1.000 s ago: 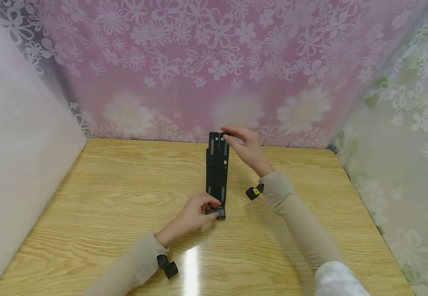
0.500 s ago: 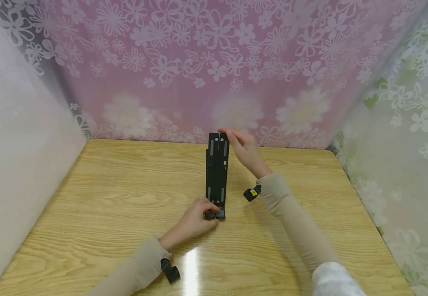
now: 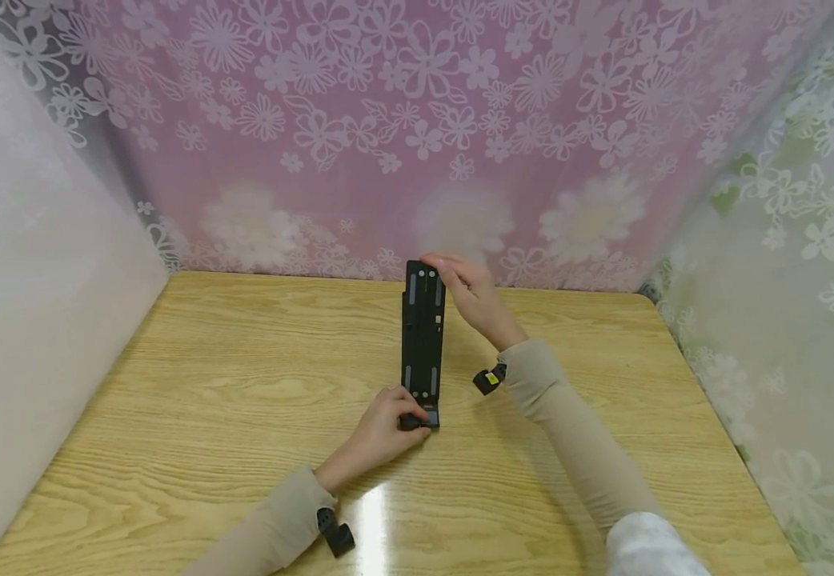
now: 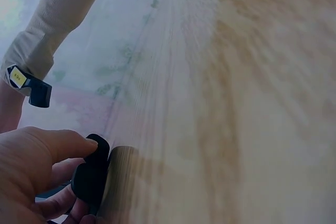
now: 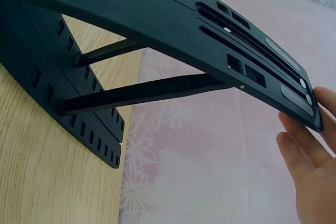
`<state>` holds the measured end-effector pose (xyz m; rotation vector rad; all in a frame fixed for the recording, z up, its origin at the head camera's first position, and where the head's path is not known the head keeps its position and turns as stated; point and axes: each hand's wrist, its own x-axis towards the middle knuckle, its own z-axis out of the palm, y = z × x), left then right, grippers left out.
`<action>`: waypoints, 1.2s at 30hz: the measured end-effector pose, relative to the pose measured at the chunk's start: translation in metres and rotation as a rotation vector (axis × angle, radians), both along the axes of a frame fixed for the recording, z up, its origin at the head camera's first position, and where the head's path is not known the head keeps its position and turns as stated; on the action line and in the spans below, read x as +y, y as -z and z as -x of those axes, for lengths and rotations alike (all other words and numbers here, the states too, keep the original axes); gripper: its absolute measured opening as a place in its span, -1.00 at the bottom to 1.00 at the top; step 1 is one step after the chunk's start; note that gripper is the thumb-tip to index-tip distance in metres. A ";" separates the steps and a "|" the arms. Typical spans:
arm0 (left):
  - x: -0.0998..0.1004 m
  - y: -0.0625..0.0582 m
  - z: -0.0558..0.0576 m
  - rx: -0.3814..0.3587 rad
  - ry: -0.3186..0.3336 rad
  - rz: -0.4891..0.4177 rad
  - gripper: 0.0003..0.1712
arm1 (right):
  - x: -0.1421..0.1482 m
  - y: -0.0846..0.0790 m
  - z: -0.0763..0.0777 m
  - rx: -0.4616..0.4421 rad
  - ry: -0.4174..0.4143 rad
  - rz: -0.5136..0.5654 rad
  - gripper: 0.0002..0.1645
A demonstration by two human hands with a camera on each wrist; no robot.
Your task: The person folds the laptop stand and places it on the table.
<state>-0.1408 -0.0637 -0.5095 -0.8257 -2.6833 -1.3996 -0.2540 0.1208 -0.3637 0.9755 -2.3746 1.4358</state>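
Observation:
A narrow black laptop stand (image 3: 423,344) stands on the table, its top plate sloping up toward the far side. In the right wrist view, two support struts (image 5: 142,90) join that plate to the notched base (image 5: 79,108). My left hand (image 3: 381,428) pinches the front lips (image 4: 90,182) at the near end; some of its fingers are hidden behind them in the left wrist view. At the raised far end, my right hand (image 3: 476,298) holds the corner of the top plate (image 5: 294,95), fingers curled round its edge.
A wood-grain table (image 3: 258,360) lies under the stand. Floral curtains rise behind it (image 3: 330,144) and to the right (image 3: 806,320), with a pale sheet (image 3: 50,264) on the left. Both wrists carry small black cameras.
At the top of the stand, the gap between its two halves has narrowed. My right hand has shifted slightly left over the far edge. My left hand has moved slightly right and nearer.

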 end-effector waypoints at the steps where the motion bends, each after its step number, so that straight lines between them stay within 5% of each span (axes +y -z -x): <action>1: 0.000 0.000 0.000 0.000 -0.001 -0.004 -0.90 | 0.000 0.000 -0.001 -0.001 0.000 -0.007 -0.58; 6: 0.001 -0.001 -0.001 -0.027 -0.012 -0.006 -0.90 | -0.002 0.000 -0.003 -0.001 0.017 -0.015 -0.58; 13: 0.003 -0.001 -0.001 -0.043 -0.036 -0.001 -0.91 | 0.004 0.031 0.023 0.036 0.052 -0.014 -0.59; 36: 0.012 0.006 -0.004 0.029 -0.158 0.007 -0.81 | 0.000 0.034 0.021 0.084 0.082 0.042 -0.62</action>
